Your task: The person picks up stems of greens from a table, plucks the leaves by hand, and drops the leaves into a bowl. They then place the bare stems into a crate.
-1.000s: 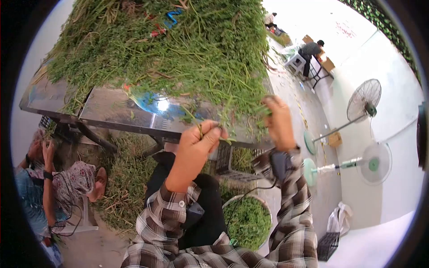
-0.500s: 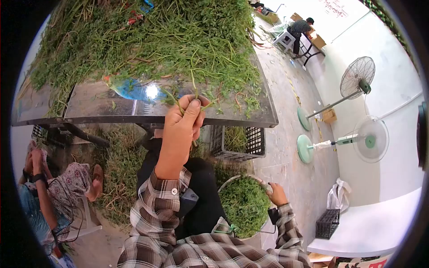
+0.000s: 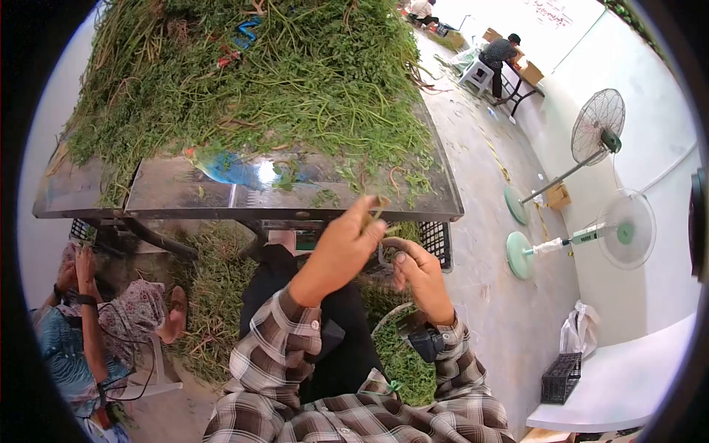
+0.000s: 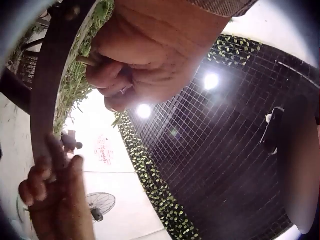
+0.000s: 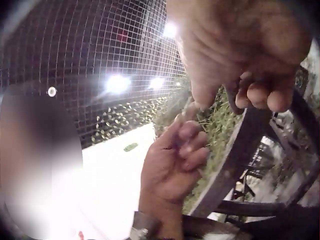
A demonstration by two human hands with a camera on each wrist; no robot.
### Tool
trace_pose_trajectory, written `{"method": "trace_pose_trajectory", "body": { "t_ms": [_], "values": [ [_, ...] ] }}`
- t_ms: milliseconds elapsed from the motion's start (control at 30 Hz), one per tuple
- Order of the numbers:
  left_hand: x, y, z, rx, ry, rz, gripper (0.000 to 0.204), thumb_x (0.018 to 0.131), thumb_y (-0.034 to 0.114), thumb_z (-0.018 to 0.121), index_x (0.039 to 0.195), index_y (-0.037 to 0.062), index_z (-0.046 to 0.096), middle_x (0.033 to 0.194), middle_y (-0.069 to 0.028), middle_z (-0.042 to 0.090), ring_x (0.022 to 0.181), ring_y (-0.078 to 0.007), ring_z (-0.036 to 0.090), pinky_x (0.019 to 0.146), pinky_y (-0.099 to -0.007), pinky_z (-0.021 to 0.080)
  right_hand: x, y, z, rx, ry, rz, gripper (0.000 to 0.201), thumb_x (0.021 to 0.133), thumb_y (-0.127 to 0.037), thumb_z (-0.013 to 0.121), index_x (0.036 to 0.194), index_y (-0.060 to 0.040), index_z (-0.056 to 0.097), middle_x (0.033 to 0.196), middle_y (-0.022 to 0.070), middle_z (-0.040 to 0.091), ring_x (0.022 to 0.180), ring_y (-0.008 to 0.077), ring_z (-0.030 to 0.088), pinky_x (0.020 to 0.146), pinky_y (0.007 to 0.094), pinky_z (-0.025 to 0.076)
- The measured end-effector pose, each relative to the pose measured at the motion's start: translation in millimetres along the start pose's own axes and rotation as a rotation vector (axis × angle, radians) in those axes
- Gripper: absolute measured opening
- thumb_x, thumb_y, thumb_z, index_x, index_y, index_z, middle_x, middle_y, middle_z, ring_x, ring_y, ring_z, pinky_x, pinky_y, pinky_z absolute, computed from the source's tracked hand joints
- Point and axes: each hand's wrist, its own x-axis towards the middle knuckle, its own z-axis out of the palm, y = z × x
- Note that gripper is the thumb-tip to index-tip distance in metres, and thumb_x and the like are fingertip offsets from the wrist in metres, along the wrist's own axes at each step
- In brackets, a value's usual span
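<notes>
My left hand [image 3: 340, 251] is over the near table edge, pinching green plant stems [image 3: 378, 210] between thumb and fingers. In the left wrist view a stem end [image 4: 86, 60] pokes out of its curled fingers. My right hand [image 3: 425, 284] is just below and to the right, thumb and index finger apart, the other fingers loosely bent. Nothing shows between its fingers in the left wrist view. Beyond the hands, a large heap of leafy green stems [image 3: 295, 96] covers much of the table [image 3: 173, 188]. Below my right forearm stands a round basket of green sprigs [image 3: 402, 362], partly hidden.
Under the table are a black crate [image 3: 436, 244] and stems heaped on the floor [image 3: 210, 317]. Another person [image 3: 81, 332] sits at the left. Two fans [image 3: 598, 125] stand at the right, near a white table [image 3: 613, 384] with a small black crate [image 3: 561, 376].
My right hand moved from the table edge down to the basket's rim, then rose back beside the left hand. The left hand keeps its pinch on the stems and has shifted right and down since mid-way.
</notes>
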Motion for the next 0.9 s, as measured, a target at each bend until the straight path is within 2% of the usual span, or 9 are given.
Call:
{"method": "trace_pose_trajectory", "body": {
  "t_ms": [67, 100, 133, 200, 233, 600, 767, 833, 900],
  "values": [
    [-4, 1, 4, 0.307, -0.046, 0.055, 0.035, 0.086, 0.014, 0.052, 0.119, 0.0024, 0.044, 0.074, -0.0063, 0.051, 0.064, -0.012, 0.046, 0.059, -0.0263, 0.04, 4, -2, 7, 0.126, -0.012, -0.019, 0.033, 0.088, -0.019, 0.055, 0.113, 0.0016, 0.053, 0.071, -0.0022, 0.05, 0.055, 0.003, 0.042, 0.047, 0.0181, 0.033],
    [-4, 0, 2, 0.418, -0.115, -0.014, 0.043, 0.082, 0.014, 0.055, 0.121, 0.0029, 0.041, 0.081, -0.014, 0.057, 0.069, -0.023, 0.056, 0.063, -0.0336, 0.044, 5, -3, 9, 0.169, -0.02, -0.024, 0.035, 0.088, -0.019, 0.055, 0.116, 0.0016, 0.051, 0.072, -0.0025, 0.05, 0.055, 0.0028, 0.042, 0.047, 0.018, 0.033],
    [-6, -5, 2, 0.418, -0.11, -0.015, 0.043, 0.082, 0.014, 0.055, 0.121, 0.0029, 0.041, 0.081, -0.014, 0.057, 0.069, -0.023, 0.056, 0.063, -0.0336, 0.044, 6, -4, 11, 0.21, -0.027, -0.028, 0.037, 0.088, -0.018, 0.055, 0.118, 0.0017, 0.049, 0.072, -0.0028, 0.05, 0.055, 0.0027, 0.041, 0.047, 0.0179, 0.032],
    [-7, -14, 7, 0.561, -0.125, 0.098, 0.046, 0.08, 0.014, 0.054, 0.122, 0.0056, 0.039, 0.084, -0.0197, 0.06, 0.076, -0.0359, 0.059, 0.064, -0.0411, 0.044, 7, -5, 12, 0.18, -0.029, -0.022, 0.036, 0.087, -0.016, 0.056, 0.117, 0.0015, 0.048, 0.073, -0.0034, 0.05, 0.057, 0.0021, 0.042, 0.048, 0.0172, 0.032],
    [-10, 0, 8, 0.568, -0.176, 0.031, 0.046, 0.079, 0.014, 0.052, 0.122, 0.0067, 0.038, 0.084, -0.0233, 0.06, 0.082, -0.0429, 0.056, 0.065, -0.0475, 0.043, 5, -10, 16, 0.138, 0.001, -0.038, 0.033, 0.086, -0.013, 0.056, 0.114, 0.0014, 0.049, 0.074, -0.0032, 0.051, 0.058, 0.0018, 0.043, 0.049, 0.0168, 0.033],
    [-12, -17, 22, 0.65, -0.252, 0.118, 0.049, 0.077, 0.014, 0.056, 0.122, 0.0054, 0.037, 0.076, -0.0222, 0.059, 0.073, -0.041, 0.057, 0.062, -0.0468, 0.044, -9, -8, 18, -0.056, 0.192, -0.185, 0.014, 0.085, -0.007, 0.054, 0.098, -0.0009, 0.054, 0.077, -0.0029, 0.053, 0.062, 0.001, 0.044, 0.051, 0.0167, 0.035],
    [-10, -18, 20, 0.569, -0.285, 0.091, 0.056, 0.074, 0.013, 0.063, 0.124, 0.0034, 0.038, 0.085, -0.0171, 0.059, 0.084, -0.0333, 0.056, 0.073, -0.0409, 0.044, -22, -10, -22, -0.049, 0.549, -0.18, 0.006, 0.087, -0.01, 0.052, 0.09, -0.0053, 0.053, 0.066, -0.0045, 0.045, 0.051, 0.0011, 0.036, 0.044, 0.0182, 0.029],
    [-9, -22, 18, 0.601, -0.138, 0.228, 0.059, 0.073, 0.011, 0.064, 0.126, 0.0032, 0.039, 0.099, -0.0135, 0.055, 0.098, -0.0274, 0.05, 0.086, -0.0361, 0.04, -25, -6, -50, -0.033, 0.646, -0.221, 0.006, 0.087, -0.011, 0.052, 0.09, -0.0057, 0.052, 0.064, -0.0045, 0.045, 0.05, 0.0012, 0.036, 0.042, 0.0185, 0.029],
    [-8, -20, 16, 0.592, -0.126, 0.204, 0.06, 0.074, 0.013, 0.064, 0.128, 0.0039, 0.038, 0.101, -0.0146, 0.055, 0.1, -0.0282, 0.05, 0.087, -0.0365, 0.039, -28, 5, -83, -0.025, 0.784, -0.252, 0.008, 0.087, -0.013, 0.053, 0.091, -0.006, 0.05, 0.059, -0.0057, 0.04, 0.045, 0.0013, 0.032, 0.039, 0.0176, 0.025]
  ]
}}
